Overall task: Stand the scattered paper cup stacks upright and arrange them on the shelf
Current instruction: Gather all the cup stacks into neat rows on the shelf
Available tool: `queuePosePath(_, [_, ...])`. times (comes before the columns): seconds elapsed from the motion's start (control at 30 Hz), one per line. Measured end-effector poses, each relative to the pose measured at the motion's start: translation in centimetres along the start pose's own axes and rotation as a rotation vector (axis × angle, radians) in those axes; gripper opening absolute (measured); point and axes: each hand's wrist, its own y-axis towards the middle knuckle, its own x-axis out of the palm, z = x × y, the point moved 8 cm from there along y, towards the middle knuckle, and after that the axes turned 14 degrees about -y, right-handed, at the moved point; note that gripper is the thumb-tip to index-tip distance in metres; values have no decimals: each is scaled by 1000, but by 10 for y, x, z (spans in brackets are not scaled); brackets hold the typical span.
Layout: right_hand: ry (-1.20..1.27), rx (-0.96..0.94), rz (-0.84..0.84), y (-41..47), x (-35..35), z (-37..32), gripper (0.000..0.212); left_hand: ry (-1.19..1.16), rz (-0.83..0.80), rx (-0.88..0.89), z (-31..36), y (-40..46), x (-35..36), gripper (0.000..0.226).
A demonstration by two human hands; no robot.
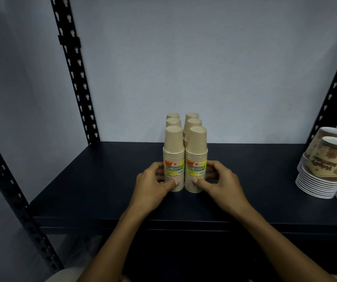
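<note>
My left hand (155,181) cups the front-left kraft stack (174,159) and my right hand (217,180) cups the front-right kraft stack (196,160), fingers curled around the outer sides and thumbs pressed low on the fronts, apparently to square the pair so they touch and line up with the rows behind. Count: 6 kraft stacks upright, rims down, in 2 columns of 3 at mid-shelf (82,180), labels facing me. At least 2 printed cup stacks (324,169) stand well apart at the right edge; more may be cut off.
</note>
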Motion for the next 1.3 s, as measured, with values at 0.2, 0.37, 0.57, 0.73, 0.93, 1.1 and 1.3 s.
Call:
queuePosePath(0.2, [8, 5, -30, 0, 2, 0, 50, -14, -21, -7, -1, 1, 2, 51])
queuePosePath(0.37, [6, 2, -27, 1, 3, 0, 50, -18, -13, 4, -2, 2, 1, 52])
queuePosePath(0.57, [9, 5, -19, 0, 3, 1, 50, -3, -10, 7, -3, 2, 2, 55])
queuePosePath(0.73, [3, 10, -19, 0, 4, 1, 51, 10, -12, 10, -3, 2, 2, 54])
queuePosePath(0.93, [-5, 10, -21, -1, 4, 2, 52, 37, -19, -26, -7, 1, 3, 56])
queuePosePath(1.1, [-14, 20, -46, -3, 4, 3, 53, 116, 34, -49, -6, -3, 0, 56])
queuePosePath(1.3, [-103, 35, -26, -7, -6, 9, 58, 345, 189, -35, -2, -16, -11, 62])
